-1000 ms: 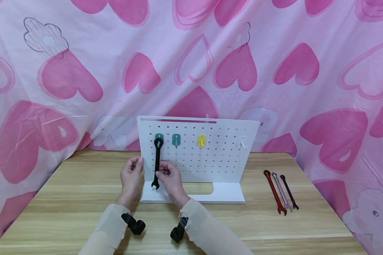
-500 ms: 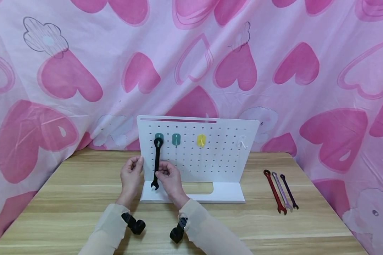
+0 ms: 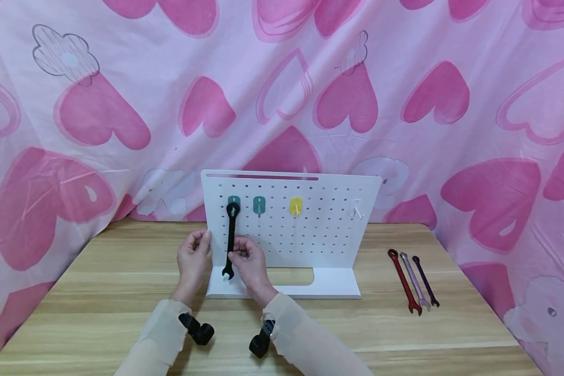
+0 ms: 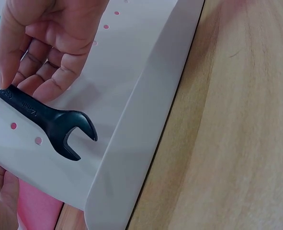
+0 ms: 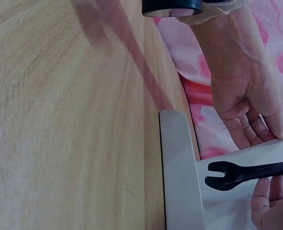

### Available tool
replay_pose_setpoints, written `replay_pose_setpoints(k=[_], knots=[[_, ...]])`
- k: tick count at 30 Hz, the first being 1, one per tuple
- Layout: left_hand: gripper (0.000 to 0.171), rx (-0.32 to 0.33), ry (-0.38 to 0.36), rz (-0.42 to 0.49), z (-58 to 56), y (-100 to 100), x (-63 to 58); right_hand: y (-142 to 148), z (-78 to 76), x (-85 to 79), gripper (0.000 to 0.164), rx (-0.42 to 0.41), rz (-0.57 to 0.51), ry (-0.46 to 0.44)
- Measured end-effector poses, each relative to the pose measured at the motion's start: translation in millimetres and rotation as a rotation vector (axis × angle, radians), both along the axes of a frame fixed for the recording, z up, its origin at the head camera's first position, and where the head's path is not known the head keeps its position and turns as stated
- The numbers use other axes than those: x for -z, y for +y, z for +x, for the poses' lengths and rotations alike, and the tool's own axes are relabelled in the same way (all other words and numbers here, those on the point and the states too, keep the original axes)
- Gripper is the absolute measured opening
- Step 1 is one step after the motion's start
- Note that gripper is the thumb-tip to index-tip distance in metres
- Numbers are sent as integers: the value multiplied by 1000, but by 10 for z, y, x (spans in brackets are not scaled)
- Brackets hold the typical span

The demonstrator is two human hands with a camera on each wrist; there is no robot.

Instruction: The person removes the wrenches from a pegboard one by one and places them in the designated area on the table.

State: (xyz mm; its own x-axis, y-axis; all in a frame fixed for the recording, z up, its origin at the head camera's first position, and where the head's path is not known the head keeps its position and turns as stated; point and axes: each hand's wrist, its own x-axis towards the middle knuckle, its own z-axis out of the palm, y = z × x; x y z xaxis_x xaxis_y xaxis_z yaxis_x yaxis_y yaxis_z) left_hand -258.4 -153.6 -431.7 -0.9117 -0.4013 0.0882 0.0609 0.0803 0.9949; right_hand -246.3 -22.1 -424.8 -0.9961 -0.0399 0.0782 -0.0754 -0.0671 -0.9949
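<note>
A black combination wrench hangs by its ring end on the leftmost green hook of a white pegboard. My right hand pinches the wrench's lower handle between thumb and fingers. The open jaw end points down, near the board's base. In the left wrist view the thumb lies on the wrench and the fingers are behind it. My left hand holds the pegboard's left side edge between thumb and fingers, as the right wrist view shows at the left hand.
On the board sit another green hook, a yellow hook and a clear hook. To its right, a red wrench, a silvery-purple wrench and a small dark wrench lie side by side on the wooden table.
</note>
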Motion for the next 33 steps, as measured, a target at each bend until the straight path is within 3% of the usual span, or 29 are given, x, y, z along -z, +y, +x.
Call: replay_pose_setpoints(k=[33], knots=[[37, -13, 0, -16, 13, 4, -9, 1, 57, -43, 20, 0, 21, -1]])
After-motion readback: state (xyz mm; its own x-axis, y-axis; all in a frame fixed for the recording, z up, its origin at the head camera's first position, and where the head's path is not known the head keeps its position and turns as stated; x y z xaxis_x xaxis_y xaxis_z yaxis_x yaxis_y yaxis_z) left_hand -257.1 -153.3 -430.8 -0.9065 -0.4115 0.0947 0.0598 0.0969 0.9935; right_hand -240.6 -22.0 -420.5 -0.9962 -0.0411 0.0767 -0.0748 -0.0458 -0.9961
